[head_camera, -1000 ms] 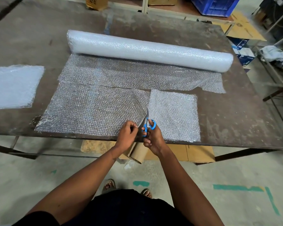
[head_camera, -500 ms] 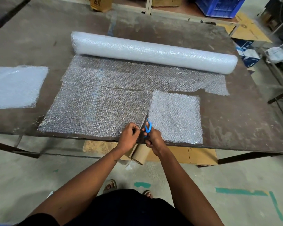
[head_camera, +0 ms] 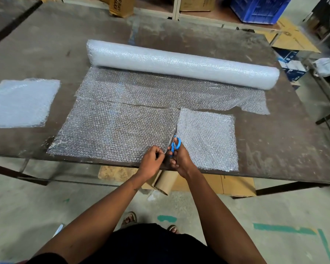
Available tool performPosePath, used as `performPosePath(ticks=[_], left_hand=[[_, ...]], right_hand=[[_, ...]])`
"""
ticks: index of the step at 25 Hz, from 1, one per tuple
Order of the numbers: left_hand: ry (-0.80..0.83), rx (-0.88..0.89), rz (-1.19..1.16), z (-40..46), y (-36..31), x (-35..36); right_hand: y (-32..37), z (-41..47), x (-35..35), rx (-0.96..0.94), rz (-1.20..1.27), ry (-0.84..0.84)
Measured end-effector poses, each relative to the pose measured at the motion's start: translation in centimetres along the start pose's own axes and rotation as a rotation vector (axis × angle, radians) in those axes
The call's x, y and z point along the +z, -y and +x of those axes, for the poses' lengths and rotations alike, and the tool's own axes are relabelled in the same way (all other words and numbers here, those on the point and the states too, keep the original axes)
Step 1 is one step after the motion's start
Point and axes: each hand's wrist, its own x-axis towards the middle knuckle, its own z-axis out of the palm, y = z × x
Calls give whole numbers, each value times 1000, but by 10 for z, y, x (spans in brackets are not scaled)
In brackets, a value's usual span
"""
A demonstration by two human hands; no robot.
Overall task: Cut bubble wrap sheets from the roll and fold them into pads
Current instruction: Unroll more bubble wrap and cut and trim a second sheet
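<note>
The right hand (head_camera: 179, 159) grips the blue scissors (head_camera: 175, 145). The left hand (head_camera: 152, 162) pinches the bubble wrap sheet (head_camera: 112, 132). If the sheet slips loose, the cut could go crooked.

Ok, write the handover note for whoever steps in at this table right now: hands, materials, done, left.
Left hand pinches the near edge of the large cut sheet, keeping it taut.
Right hand grips the blue scissors, blades pointing away along a cut line in that sheet.
Roll lies across the far side of the table, partly unrolled.
Done: one square piece lies right of the scissors; a folded pad sits far left.
Left: finish this cut, fold the pieces, cut more.
</note>
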Motion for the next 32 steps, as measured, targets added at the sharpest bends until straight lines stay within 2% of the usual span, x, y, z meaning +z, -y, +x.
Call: performPosePath(ticks=[8, 15, 23, 32], left_hand=[[5, -21, -1, -1, 0, -1], [21, -20, -7, 1, 1, -3], [24, 7, 34, -1, 6, -2], [46, 21, 37, -1, 6, -5]], right_hand=[[-1, 5, -5, -32, -15, 19], [8, 12, -2, 19, 54, -4], [8, 16, -9, -85, -79, -51], [14, 29, -7, -55, -134, -110]])
